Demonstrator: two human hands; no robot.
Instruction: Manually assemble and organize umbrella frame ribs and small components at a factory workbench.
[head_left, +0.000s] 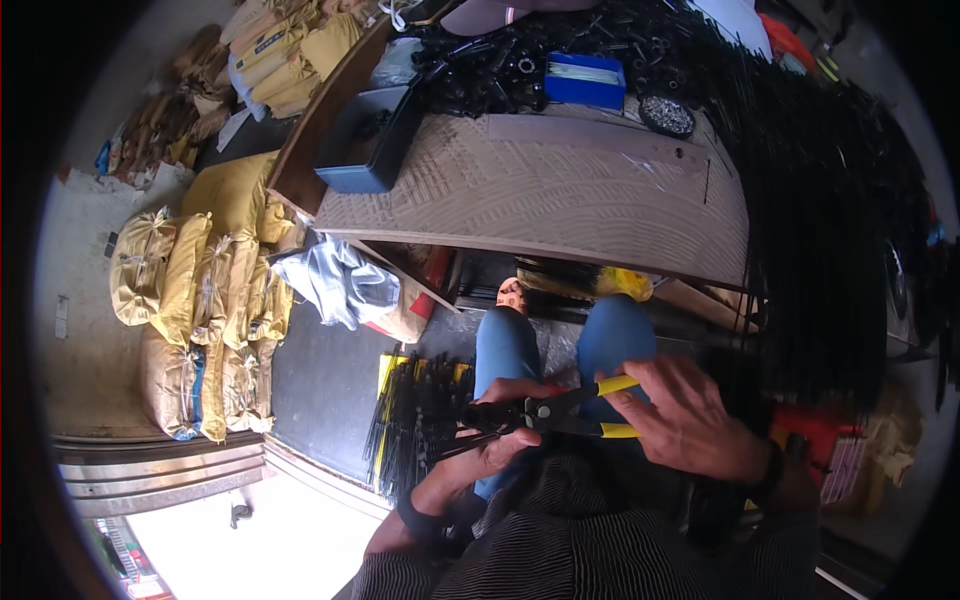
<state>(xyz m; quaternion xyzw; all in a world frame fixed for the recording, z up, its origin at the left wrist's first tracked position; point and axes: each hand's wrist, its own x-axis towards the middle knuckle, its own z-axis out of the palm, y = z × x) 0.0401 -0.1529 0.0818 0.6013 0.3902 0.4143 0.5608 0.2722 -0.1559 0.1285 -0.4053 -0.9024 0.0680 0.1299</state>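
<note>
My right hand (682,418) is closed around the yellow-sleeved handles of a pair of pliers (568,408), which stand spread apart. The pliers' dark head points left, to my left hand (488,452). That hand's fingers are wrapped round a dark, thin piece at the jaws, largely hidden by the fingers, so its exact kind cannot be made out. Left of this hand lies a bundle of thin black rods (412,405) with a yellow sheet partly showing under it. Both hands are above my lap, close to my knees in blue trousers.
Ahead stands a worktable (480,190) with a ridged top, bearing a blue-grey bin (365,178), a blue box (585,92), a round dish of small metal pieces (667,116) and many black parts. Long black rods (810,210) hang at right. Stacked yellow sacks (215,300) stand left.
</note>
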